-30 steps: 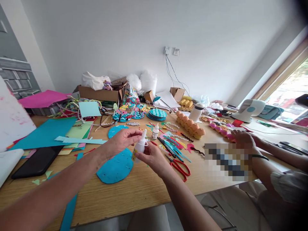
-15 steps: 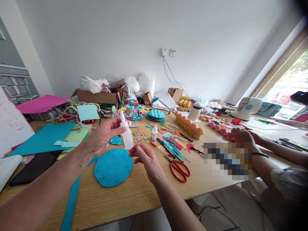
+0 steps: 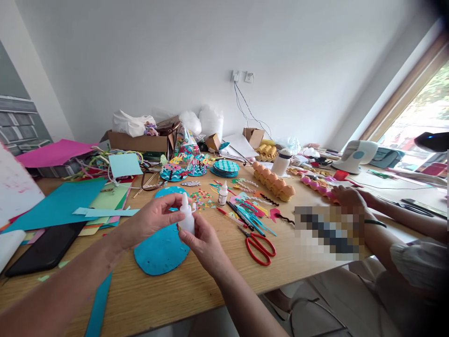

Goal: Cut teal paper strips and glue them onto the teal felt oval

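A clear plastic glue bottle (image 3: 188,223) with a white pointed nozzle is held upright between my hands. My left hand (image 3: 162,215) pinches it near the neck, and my right hand (image 3: 201,241) wraps its fingers round the lower body. Below the bottle, a blue oval sheet (image 3: 159,252) lies flat on the wooden table, partly covered by my hands. Behind it lies another blue piece (image 3: 170,191). Just to the right are colourful confetti bits (image 3: 203,200) and a small white bottle (image 3: 222,194). Red-handled scissors (image 3: 259,248) rest to the right of my right hand.
Coloured paper (image 3: 59,201) and a black phone-like slab (image 3: 45,248) lie at left. Orange egg carton (image 3: 273,182) and a white jar (image 3: 281,163) stand beyond the scissors. At right, another person's hands (image 3: 351,199) work at a pink egg carton (image 3: 317,187).
The glue bottle has come down and nearer to me. My right hand, which was beside its base, has closed round its body. The view has shifted slightly.
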A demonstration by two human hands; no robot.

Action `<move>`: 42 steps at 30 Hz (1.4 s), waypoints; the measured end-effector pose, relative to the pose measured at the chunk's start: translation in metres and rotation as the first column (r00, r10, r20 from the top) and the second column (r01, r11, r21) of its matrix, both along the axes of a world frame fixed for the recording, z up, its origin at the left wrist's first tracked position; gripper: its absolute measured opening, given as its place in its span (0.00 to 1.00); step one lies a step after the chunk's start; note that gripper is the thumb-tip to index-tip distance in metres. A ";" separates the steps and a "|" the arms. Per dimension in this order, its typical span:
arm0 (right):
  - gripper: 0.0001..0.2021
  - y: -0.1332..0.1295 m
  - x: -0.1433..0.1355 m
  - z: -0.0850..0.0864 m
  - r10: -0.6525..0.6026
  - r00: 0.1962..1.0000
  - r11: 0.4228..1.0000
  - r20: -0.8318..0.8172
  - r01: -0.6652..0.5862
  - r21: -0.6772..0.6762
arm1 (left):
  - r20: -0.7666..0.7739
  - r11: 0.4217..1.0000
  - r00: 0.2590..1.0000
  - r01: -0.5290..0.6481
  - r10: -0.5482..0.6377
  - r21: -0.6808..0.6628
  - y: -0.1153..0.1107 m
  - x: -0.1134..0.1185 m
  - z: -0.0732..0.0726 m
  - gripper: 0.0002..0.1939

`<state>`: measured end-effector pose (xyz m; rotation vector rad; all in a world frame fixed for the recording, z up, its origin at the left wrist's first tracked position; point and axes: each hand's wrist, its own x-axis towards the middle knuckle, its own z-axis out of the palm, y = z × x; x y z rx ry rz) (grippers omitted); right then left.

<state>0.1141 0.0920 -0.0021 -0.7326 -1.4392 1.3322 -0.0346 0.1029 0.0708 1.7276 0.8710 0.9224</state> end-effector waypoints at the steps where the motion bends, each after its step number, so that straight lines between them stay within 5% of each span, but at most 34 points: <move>1: 0.20 -0.001 0.000 -0.001 0.013 1.000 1.000 0.003 -0.013 0.001 | -0.003 1.000 1.000 0.022 -0.022 -0.003 0.000 -0.004 0.000 0.20; 10: 0.19 -0.008 -0.004 0.001 0.105 0.993 0.994 -0.046 -0.106 -0.026 | -0.054 1.000 0.999 -0.004 0.005 0.012 0.000 -0.008 0.002 0.15; 25: 0.18 -0.015 -0.008 -0.009 0.103 0.994 0.995 -0.042 -0.103 -0.001 | 0.105 1.000 0.994 -0.008 0.009 -0.007 0.000 -0.012 -0.006 0.14; 33: 0.16 -0.008 -0.012 -0.022 -0.095 0.995 0.993 0.014 0.094 0.064 | 0.287 0.991 0.949 -0.118 0.131 -0.064 0.004 0.003 -0.014 0.09; 42: 0.17 -0.006 -0.009 -0.019 -0.114 0.993 0.993 0.038 0.112 0.044 | 0.226 0.986 0.973 -0.001 0.040 -0.169 0.005 -0.004 -0.016 0.15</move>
